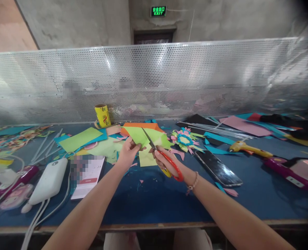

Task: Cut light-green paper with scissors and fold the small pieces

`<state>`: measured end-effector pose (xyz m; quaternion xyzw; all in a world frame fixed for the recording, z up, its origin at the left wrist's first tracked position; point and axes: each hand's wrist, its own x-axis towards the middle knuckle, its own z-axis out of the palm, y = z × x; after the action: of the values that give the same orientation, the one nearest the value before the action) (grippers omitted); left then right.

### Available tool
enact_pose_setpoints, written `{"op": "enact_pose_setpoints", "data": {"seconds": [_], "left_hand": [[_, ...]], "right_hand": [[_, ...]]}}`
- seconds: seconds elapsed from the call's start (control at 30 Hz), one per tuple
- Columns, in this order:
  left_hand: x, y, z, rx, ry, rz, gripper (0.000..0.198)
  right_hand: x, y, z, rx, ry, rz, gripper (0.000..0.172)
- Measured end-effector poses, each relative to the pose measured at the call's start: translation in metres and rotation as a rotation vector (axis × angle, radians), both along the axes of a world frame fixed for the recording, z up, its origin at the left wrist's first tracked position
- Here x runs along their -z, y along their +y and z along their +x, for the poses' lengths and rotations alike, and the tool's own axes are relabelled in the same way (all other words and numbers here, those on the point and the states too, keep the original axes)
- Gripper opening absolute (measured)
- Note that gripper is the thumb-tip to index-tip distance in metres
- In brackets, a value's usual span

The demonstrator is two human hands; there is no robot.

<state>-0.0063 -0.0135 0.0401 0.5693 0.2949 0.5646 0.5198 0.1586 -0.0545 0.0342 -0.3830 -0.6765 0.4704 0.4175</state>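
Observation:
My left hand (129, 151) pinches the lower left edge of a light green paper sheet (135, 133), holding it up over the table. In my right hand (164, 159) is a pair of scissors (173, 166) with red handles and dark blades. The blades point up and left across the green sheet; whether they are parted I cannot tell. An orange sheet (143, 125) lies behind the green one. Just right of my hands lies a paper flower (184, 138) with a blue ring, a pale centre and pink and green fringes.
A perforated metal screen (154, 80) closes off the table's back. To the right lie a black phone (218, 167) and a yellow glue gun (250, 148). On the left are a white power bank (49, 180) with cables, a lit screen (88, 177), paper scraps and a yellow roll (102, 116).

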Motion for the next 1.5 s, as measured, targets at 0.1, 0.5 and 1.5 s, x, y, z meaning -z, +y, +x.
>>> {"op": "enact_pose_setpoints", "data": {"seconds": [0.1,0.5,1.5], "left_hand": [[0.0,-0.002,0.001,0.0,0.024,0.005,0.03],[0.0,-0.001,0.002,0.021,-0.025,-0.056,0.035],[0.0,0.008,-0.006,-0.138,-0.209,-0.064,0.037]], "right_hand": [[0.0,0.001,-0.001,-0.017,0.048,-0.056,0.035],[0.0,0.004,0.0,0.083,-0.104,0.063,0.035],[-0.008,-0.001,0.0,0.044,-0.254,0.139,0.028]]}}
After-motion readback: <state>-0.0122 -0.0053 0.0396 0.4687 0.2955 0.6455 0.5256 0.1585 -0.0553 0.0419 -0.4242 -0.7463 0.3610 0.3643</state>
